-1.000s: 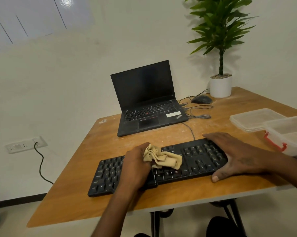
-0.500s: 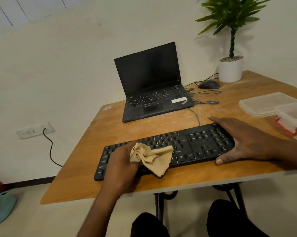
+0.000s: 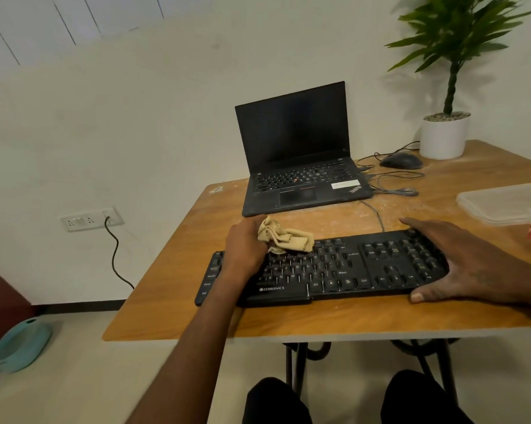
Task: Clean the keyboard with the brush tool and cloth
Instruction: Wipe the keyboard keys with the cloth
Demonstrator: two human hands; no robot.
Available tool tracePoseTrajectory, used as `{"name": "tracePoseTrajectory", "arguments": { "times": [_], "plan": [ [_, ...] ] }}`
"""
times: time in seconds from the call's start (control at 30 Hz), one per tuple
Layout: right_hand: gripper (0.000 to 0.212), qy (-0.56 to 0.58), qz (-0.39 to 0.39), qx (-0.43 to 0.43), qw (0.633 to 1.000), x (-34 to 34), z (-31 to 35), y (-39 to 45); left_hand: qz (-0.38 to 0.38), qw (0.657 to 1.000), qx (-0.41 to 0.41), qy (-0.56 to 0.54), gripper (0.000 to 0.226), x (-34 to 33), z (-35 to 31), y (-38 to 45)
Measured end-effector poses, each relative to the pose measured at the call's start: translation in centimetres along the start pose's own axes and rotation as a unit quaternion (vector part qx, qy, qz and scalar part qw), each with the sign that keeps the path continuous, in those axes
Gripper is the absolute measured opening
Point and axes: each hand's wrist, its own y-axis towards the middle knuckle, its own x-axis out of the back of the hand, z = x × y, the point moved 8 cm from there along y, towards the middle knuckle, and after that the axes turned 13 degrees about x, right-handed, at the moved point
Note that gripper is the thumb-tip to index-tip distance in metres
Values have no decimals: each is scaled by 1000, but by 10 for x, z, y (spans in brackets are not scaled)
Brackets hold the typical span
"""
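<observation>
Left hand (image 3: 247,250) grips a crumpled beige cloth (image 3: 284,237), pressing it on the far edge of the black full-size keyboard (image 3: 328,270). Right hand (image 3: 469,264) lies flat, fingers extended, on the keypad end. Keyboard lies on the wooden bench (image 3: 319,319). Half a second earlier, the cloth sat at the keyboard's near edge.

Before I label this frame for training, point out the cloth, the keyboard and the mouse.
cloth (image 3: 285,238), head view, on its crumpled middle.
keyboard (image 3: 343,270), head view, on the keys at its centre.
mouse (image 3: 401,160), head view, on its rounded top.
</observation>
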Motion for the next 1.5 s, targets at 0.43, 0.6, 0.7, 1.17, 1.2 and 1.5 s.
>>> {"name": "tracePoseTrajectory", "arguments": {
  "times": [0.43, 0.6, 0.7, 1.17, 1.2, 1.5],
  "plan": [
    [128, 5, 0, -2, 1000, -1, -2, 2, 65, 994, 2, -91, 22, 32, 36, -70],
    [127, 5, 4, -7, 1000, -1, 0, 2, 10, 999, 20, -49, 22, 25, 42, -22],
    [131, 5, 2, -10, 1000, 0, 1, 1, -26, 998, 53, -38, 21, 33, 56, -1],
    [128, 14, 12, -2, 1000, -2, 2, 3, 25, 992, 60, -106, 29, 64, 75, -76],
    [128, 11, 10, -5, 1000, -2, 1, 2, 17, 994, 57, -96, 28, 62, 74, -68],
    [136, -11, -7, -13, 1000, 0, -1, 0, 9, 997, 59, -49, 29, 53, 66, -38]
  ]
}}
